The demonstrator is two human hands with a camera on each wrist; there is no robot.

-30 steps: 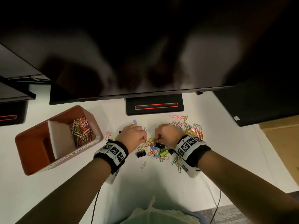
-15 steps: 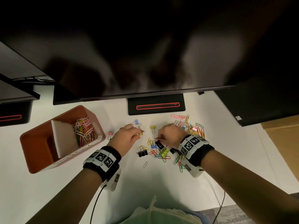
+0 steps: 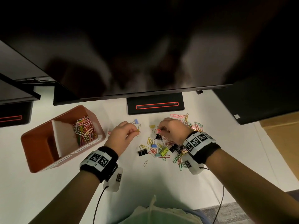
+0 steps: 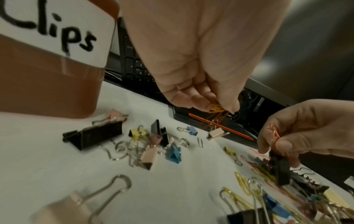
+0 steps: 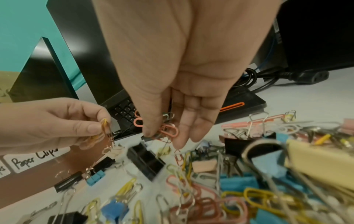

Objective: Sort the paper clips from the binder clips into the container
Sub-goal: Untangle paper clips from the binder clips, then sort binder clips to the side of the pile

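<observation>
A mixed pile of coloured paper clips and binder clips (image 3: pixel 161 149) lies on the white desk. My left hand (image 3: pixel 136 130) is raised left of the pile and pinches a few yellow-orange paper clips (image 4: pixel 215 108) between thumb and fingertips. Over the pile's far side, my right hand (image 3: pixel 159 130) pinches pink-red paper clips (image 5: pixel 168 130). A black binder clip (image 5: pixel 147 162) sits blurred right below those fingers; I cannot tell whether it hangs from them. The orange divided container (image 3: pixel 38 143) stands at the left, with many paper clips (image 3: pixel 84 130) in its right compartment.
A large dark monitor (image 3: pixel 145 46) overhangs the far desk, its stand base (image 3: pixel 155 104) just behind the pile. A keyboard (image 4: pixel 134 66) and cables (image 5: pixel 268 78) lie beyond. A blue binder clip (image 3: pixel 136 121) and a yellow one (image 3: pixel 152 126) lie apart from the pile.
The two hands were together over the pile; my left hand has drawn away to the left with paper clips in its pinch. My right hand stays at the pile and has lifted pink clips.
</observation>
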